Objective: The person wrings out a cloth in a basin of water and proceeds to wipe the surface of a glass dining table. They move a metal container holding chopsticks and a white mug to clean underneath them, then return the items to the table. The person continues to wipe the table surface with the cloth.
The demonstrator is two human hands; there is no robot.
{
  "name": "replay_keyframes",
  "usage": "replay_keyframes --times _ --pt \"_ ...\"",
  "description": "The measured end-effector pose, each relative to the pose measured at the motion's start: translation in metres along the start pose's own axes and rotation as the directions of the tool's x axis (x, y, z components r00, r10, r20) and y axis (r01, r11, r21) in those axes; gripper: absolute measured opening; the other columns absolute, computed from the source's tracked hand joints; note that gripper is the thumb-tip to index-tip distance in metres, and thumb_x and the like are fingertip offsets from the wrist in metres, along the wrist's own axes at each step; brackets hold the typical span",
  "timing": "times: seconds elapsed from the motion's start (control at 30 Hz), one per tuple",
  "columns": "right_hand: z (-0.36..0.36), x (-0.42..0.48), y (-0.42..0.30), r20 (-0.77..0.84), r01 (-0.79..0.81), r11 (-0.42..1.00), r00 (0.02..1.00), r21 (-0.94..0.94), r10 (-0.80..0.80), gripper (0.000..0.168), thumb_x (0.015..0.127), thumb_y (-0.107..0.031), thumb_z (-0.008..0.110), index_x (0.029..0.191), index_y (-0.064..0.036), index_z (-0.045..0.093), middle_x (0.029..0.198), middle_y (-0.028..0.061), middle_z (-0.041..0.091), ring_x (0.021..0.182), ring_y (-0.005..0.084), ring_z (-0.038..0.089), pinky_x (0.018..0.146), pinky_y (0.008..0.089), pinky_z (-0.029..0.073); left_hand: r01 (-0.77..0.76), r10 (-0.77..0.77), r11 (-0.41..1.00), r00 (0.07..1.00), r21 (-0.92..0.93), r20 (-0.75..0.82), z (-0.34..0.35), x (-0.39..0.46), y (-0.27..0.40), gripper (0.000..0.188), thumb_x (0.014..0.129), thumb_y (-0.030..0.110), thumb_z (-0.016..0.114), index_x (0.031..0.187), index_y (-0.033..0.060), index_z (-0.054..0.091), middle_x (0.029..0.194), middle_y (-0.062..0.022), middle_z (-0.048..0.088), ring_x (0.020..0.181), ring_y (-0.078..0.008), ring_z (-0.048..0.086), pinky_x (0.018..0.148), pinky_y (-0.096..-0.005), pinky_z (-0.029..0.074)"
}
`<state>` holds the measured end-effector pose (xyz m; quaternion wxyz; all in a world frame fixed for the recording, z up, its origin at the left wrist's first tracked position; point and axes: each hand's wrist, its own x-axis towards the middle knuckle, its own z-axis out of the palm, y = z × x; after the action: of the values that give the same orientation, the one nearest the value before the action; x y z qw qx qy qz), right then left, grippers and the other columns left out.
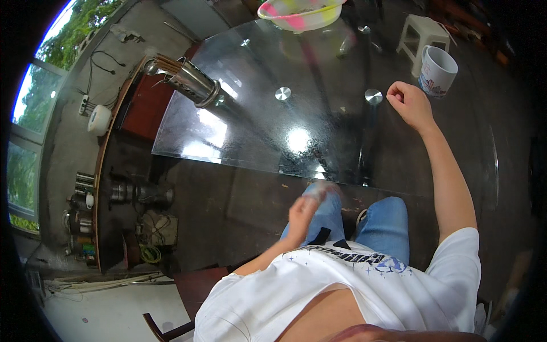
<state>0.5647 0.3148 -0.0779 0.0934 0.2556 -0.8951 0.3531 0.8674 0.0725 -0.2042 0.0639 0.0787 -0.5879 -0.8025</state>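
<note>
My right hand (412,104) rests at the glass tabletop (252,128) with its fingers curled in, and nothing shows in it. Close beyond it stands a white ceramic mug (440,68) with a printed picture on its side and its handle turned left. My left hand (302,209) is over my lap, in front of the table's near edge. Its fingertips blur into a pale smear above my knee, so I cannot make out whether they hold anything. A perforated metal utensil holder (194,83) with chopsticks (169,64) and a ladle stands on the table's left side.
A pink, yellow and white plastic basin (303,15) sits at the table's far edge. Beyond the mug is a beige plastic stool (427,36). Along the left wall, a wooden counter (100,171) carries a white appliance (99,120) and metal kitchenware. A red-brown chair (201,286) is behind my left side.
</note>
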Motion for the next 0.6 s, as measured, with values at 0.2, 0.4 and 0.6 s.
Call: replay_keyframes --times 0.2,0.4,0.6 --pt "0.001 0.001 -0.003 0.023 -0.029 1.000 0.999 -0.010 0.029 0.012 0.083 -0.021 0.065 0.087 -0.010 0.066 0.071 0.0048 0.062 0.070 0.0239 0.062 0.063 0.0370 0.047 0.132 -0.215 0.462 0.976 -0.877 0.033 0.013 0.081 0.056 0.044 0.100 0.038 0.042 0.136 0.0164 0.054 0.139 -0.0071 0.054 0.127 -0.0318 0.051 0.107 -0.0558 0.037" --pt "0.004 0.007 -0.003 0.004 -0.075 0.997 0.997 -0.024 0.075 0.014 0.081 -0.023 0.065 0.086 -0.010 0.068 0.070 0.0043 0.063 0.068 0.0240 0.062 0.062 0.0380 0.048 0.284 -0.140 0.365 0.958 -0.887 0.250 0.084 0.129 0.054 0.044 0.103 0.037 0.038 0.140 0.0156 0.050 0.143 -0.0127 0.050 0.131 -0.0343 0.048 0.106 -0.0521 0.040" --pt "0.005 0.008 0.000 -0.004 -0.085 0.996 0.996 -0.039 0.085 0.015 0.081 -0.025 0.066 0.086 -0.011 0.068 0.068 0.0029 0.062 0.067 0.0223 0.062 0.061 0.0373 0.048 0.678 -0.239 0.348 0.732 -0.647 0.638 0.178 0.119 0.019 0.050 0.099 0.048 0.048 0.140 0.0186 0.050 0.137 -0.0063 0.056 0.126 -0.0261 0.054 0.107 -0.0462 0.042"
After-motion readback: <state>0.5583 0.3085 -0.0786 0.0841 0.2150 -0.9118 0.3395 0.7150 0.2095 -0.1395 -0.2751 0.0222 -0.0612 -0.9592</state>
